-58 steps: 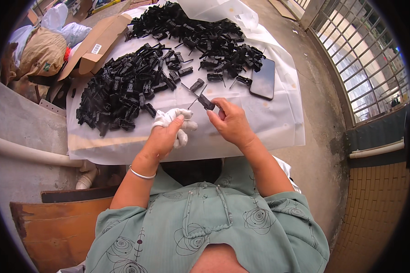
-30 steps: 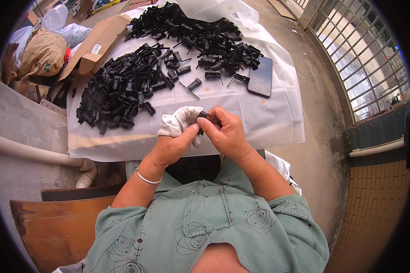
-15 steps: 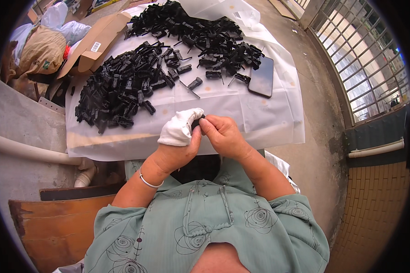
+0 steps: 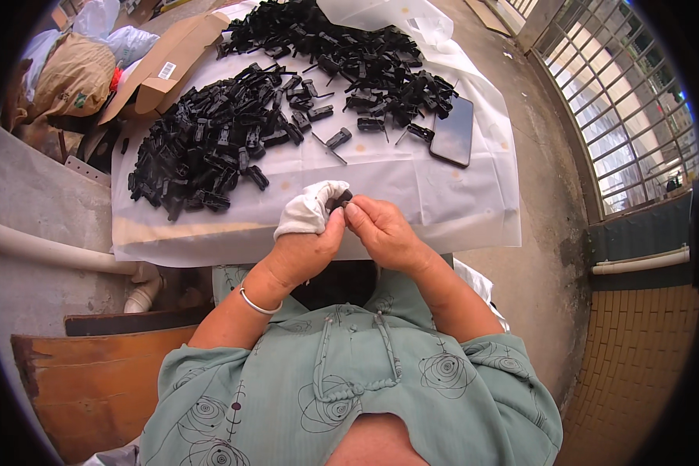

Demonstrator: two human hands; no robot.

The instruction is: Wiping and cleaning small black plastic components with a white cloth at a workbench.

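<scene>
My left hand [image 4: 312, 221], its fingers wrapped in a white cloth cover, is closed around a small black plastic part [image 4: 339, 202]. Thumb and fingers of my right hand [image 4: 382, 229] pinch at the same part from the right, and the two hands almost touch. Most of the part is hidden by the fingers and cloth. Beyond my hands, one heap of black plastic parts [image 4: 202, 147] lies to the left. Another heap of similar black parts [image 4: 334, 46] spreads across the far side. A single black part with a thin rod [image 4: 338, 139] lies apart, nearest my hands.
The table wears a white plastic sheet [image 4: 380, 167]. A dark phone [image 4: 453, 133] lies at its right side. Past the left edge stand an open cardboard box [image 4: 167, 66] and several bags [image 4: 78, 78]. A metal grille [image 4: 613, 93] is on the right, a pale pipe [image 4: 54, 252] on the left.
My hands stay together around the black part, with only a slight shift of fingers. The whole view has moved a little; the heaps look unchanged.
</scene>
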